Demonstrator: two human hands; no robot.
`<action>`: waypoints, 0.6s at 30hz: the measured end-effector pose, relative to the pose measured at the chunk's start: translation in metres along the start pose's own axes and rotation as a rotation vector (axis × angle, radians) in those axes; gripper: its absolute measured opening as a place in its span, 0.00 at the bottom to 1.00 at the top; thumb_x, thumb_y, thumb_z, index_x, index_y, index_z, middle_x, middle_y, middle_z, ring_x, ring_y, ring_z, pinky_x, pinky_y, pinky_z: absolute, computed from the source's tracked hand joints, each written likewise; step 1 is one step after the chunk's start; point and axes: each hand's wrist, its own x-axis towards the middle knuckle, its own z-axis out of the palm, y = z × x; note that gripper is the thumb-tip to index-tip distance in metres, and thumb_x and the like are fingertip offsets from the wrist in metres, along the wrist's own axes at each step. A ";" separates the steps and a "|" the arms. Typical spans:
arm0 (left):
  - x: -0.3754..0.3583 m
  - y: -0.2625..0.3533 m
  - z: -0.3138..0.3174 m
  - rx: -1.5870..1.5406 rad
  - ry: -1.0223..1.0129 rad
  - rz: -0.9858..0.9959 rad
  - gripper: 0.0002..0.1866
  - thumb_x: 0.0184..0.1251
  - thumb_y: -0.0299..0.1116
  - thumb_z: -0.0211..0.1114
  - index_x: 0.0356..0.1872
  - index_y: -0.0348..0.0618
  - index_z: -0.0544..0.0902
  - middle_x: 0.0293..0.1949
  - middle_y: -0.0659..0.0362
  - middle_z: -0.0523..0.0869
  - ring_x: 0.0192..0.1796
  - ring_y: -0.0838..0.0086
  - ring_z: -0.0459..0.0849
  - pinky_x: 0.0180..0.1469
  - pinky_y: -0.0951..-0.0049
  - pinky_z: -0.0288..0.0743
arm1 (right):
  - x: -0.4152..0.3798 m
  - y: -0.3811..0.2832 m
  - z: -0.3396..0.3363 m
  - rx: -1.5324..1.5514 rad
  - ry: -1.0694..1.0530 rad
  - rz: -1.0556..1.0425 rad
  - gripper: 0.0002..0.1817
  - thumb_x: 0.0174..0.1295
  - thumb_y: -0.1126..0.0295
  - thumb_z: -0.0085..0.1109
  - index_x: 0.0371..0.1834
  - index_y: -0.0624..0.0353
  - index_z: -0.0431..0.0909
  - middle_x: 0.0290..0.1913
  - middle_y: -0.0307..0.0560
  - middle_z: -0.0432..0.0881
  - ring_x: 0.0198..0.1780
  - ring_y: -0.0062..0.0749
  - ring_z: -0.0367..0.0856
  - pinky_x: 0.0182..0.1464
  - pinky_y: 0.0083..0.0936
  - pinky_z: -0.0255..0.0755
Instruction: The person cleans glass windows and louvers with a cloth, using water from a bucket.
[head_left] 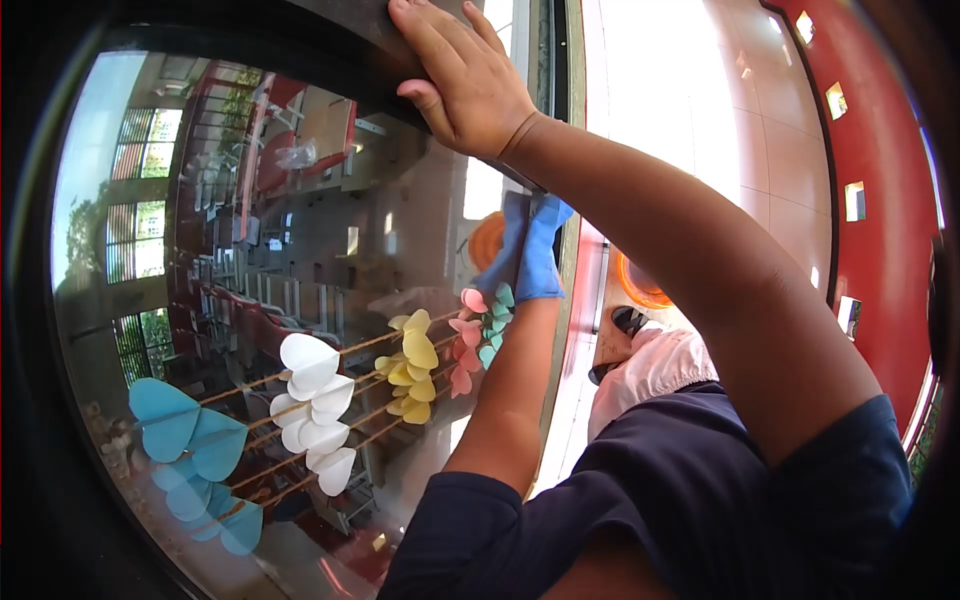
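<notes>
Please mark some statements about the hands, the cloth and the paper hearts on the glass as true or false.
1. The left hand presses a blue cloth against the glass. True.
2. The right hand holds a spray bottle. False: it lies flat and empty against the dark frame at the top.
3. Paper hearts hang in strings on the glass. True: blue, white, yellow and pink-green ones.
4. All the hearts are red. False: none of them is red.
5. The person wears short dark blue sleeves. True.
</notes>
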 end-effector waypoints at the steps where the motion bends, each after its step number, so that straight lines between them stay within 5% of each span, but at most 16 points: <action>1: -0.016 0.006 0.016 0.331 0.027 0.077 0.28 0.70 0.34 0.68 0.68 0.36 0.73 0.59 0.56 0.80 0.59 0.73 0.77 0.63 0.71 0.71 | 0.001 0.001 0.003 0.140 0.079 0.054 0.36 0.72 0.52 0.50 0.79 0.58 0.56 0.74 0.56 0.66 0.77 0.52 0.61 0.77 0.57 0.47; 2: -0.032 0.012 0.030 0.663 0.081 0.144 0.27 0.67 0.33 0.72 0.65 0.35 0.77 0.55 0.57 0.83 0.55 0.75 0.80 0.60 0.73 0.73 | 0.001 0.000 0.006 0.289 0.146 0.099 0.35 0.71 0.51 0.52 0.78 0.54 0.60 0.72 0.51 0.70 0.76 0.48 0.65 0.76 0.57 0.49; 3: -0.046 0.012 0.029 0.641 0.087 0.148 0.26 0.67 0.34 0.72 0.63 0.35 0.78 0.54 0.58 0.84 0.55 0.76 0.80 0.60 0.74 0.73 | 0.000 -0.007 0.003 0.461 0.193 0.144 0.33 0.70 0.51 0.54 0.77 0.49 0.64 0.69 0.46 0.73 0.74 0.44 0.68 0.75 0.58 0.52; 4: -0.068 0.013 0.024 0.617 0.116 0.154 0.24 0.67 0.34 0.73 0.61 0.36 0.79 0.54 0.60 0.84 0.55 0.78 0.80 0.60 0.75 0.73 | 0.000 -0.007 0.000 0.440 0.209 0.109 0.34 0.70 0.53 0.54 0.77 0.54 0.62 0.69 0.53 0.73 0.72 0.50 0.69 0.73 0.57 0.55; 5: -0.092 0.016 0.029 0.673 0.195 0.176 0.24 0.67 0.34 0.72 0.61 0.37 0.80 0.53 0.61 0.85 0.55 0.78 0.81 0.59 0.75 0.73 | 0.002 -0.003 -0.003 0.461 0.012 0.129 0.38 0.74 0.52 0.46 0.80 0.63 0.53 0.76 0.61 0.63 0.79 0.56 0.57 0.78 0.56 0.44; 7: -0.139 0.024 0.046 0.854 0.409 0.218 0.23 0.68 0.33 0.72 0.62 0.37 0.80 0.54 0.64 0.86 0.55 0.79 0.83 0.57 0.76 0.75 | 0.003 -0.004 -0.003 0.446 0.016 0.129 0.37 0.75 0.52 0.44 0.80 0.65 0.53 0.76 0.63 0.63 0.79 0.58 0.58 0.79 0.55 0.44; 9: -0.177 0.028 0.027 0.806 0.358 0.297 0.22 0.70 0.31 0.70 0.63 0.38 0.80 0.54 0.65 0.87 0.55 0.77 0.84 0.56 0.75 0.76 | 0.003 -0.005 -0.003 0.461 0.026 0.137 0.36 0.76 0.51 0.42 0.79 0.66 0.54 0.75 0.64 0.63 0.78 0.59 0.58 0.78 0.55 0.44; 11: -0.230 0.031 0.034 1.490 0.269 0.714 0.20 0.72 0.28 0.67 0.63 0.39 0.80 0.54 0.62 0.88 0.54 0.72 0.86 0.55 0.75 0.78 | 0.001 -0.002 -0.003 0.462 0.008 0.126 0.37 0.76 0.51 0.40 0.79 0.67 0.51 0.76 0.64 0.61 0.79 0.60 0.56 0.79 0.56 0.42; 12: -0.265 0.042 0.065 2.217 0.187 1.053 0.18 0.74 0.26 0.65 0.62 0.38 0.81 0.54 0.58 0.88 0.54 0.69 0.87 0.55 0.74 0.79 | 0.001 -0.004 -0.004 0.433 0.075 0.136 0.35 0.75 0.53 0.44 0.77 0.67 0.57 0.72 0.65 0.67 0.76 0.60 0.62 0.77 0.53 0.49; 14: -0.316 0.050 -0.023 1.878 0.213 0.670 0.19 0.73 0.29 0.66 0.62 0.37 0.80 0.58 0.52 0.85 0.59 0.63 0.85 0.60 0.67 0.78 | -0.002 -0.002 0.006 0.456 0.150 0.128 0.33 0.73 0.56 0.50 0.75 0.65 0.62 0.65 0.64 0.74 0.67 0.60 0.71 0.74 0.53 0.57; 15: -0.354 0.044 -0.045 2.186 0.314 0.634 0.22 0.71 0.34 0.68 0.63 0.37 0.80 0.62 0.51 0.82 0.63 0.60 0.81 0.64 0.63 0.74 | -0.003 0.002 0.017 0.505 0.156 0.109 0.34 0.72 0.57 0.52 0.77 0.64 0.60 0.61 0.62 0.76 0.61 0.59 0.74 0.72 0.54 0.58; 16: -0.376 0.043 -0.063 2.341 0.414 0.646 0.25 0.70 0.38 0.69 0.64 0.37 0.79 0.65 0.50 0.79 0.67 0.58 0.78 0.67 0.61 0.70 | 0.001 -0.001 0.016 0.561 0.211 0.086 0.33 0.71 0.57 0.53 0.75 0.63 0.61 0.67 0.61 0.73 0.69 0.57 0.70 0.71 0.56 0.58; 18: -0.413 0.041 -0.098 2.496 0.605 0.736 0.30 0.69 0.45 0.70 0.66 0.38 0.78 0.71 0.48 0.73 0.73 0.53 0.70 0.73 0.56 0.63 | 0.002 -0.003 0.015 0.538 0.222 0.057 0.34 0.73 0.58 0.51 0.75 0.71 0.58 0.62 0.67 0.75 0.59 0.65 0.73 0.65 0.51 0.64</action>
